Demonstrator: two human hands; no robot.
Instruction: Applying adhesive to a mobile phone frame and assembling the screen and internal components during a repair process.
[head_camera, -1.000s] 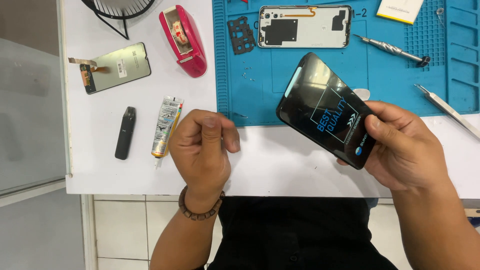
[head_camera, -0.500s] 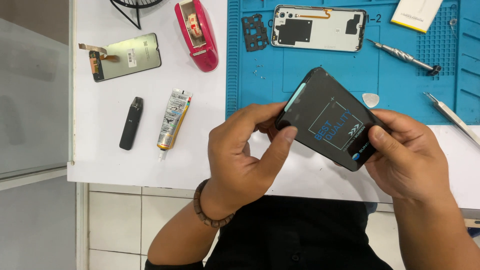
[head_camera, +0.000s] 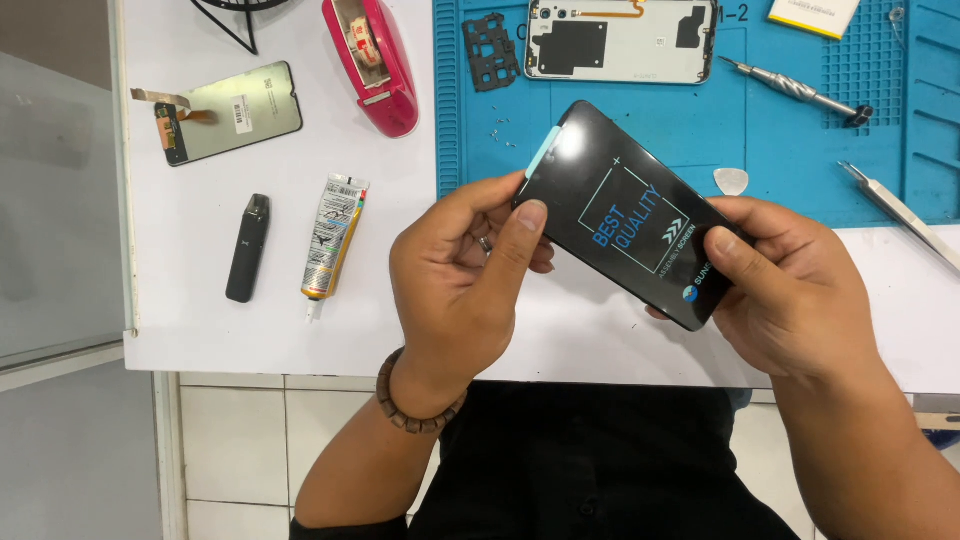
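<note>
Both my hands hold a black phone screen panel (head_camera: 625, 210) with a blue-printed protective film, tilted above the table's front edge. My left hand (head_camera: 465, 280) grips its upper left end, thumb on the glass beside a pale teal pull tab (head_camera: 543, 160). My right hand (head_camera: 790, 290) holds the lower right end, thumb pressed on the face. A beaded bracelet (head_camera: 405, 410) circles my left wrist.
On the blue work mat (head_camera: 700, 130) lie an opened phone body (head_camera: 620, 40), a black frame piece (head_camera: 490, 50), a screwdriver (head_camera: 795, 90), tweezers (head_camera: 900, 210) and a white pick (head_camera: 731, 181). On the white table (head_camera: 200, 300): old screen (head_camera: 225, 112), pink tape dispenser (head_camera: 370, 65), glue tube (head_camera: 332, 240), small black device (head_camera: 247, 247).
My left hand rose from the table's front edge and took hold of the panel's upper left end. The panel turned flatter and now sits between both hands.
</note>
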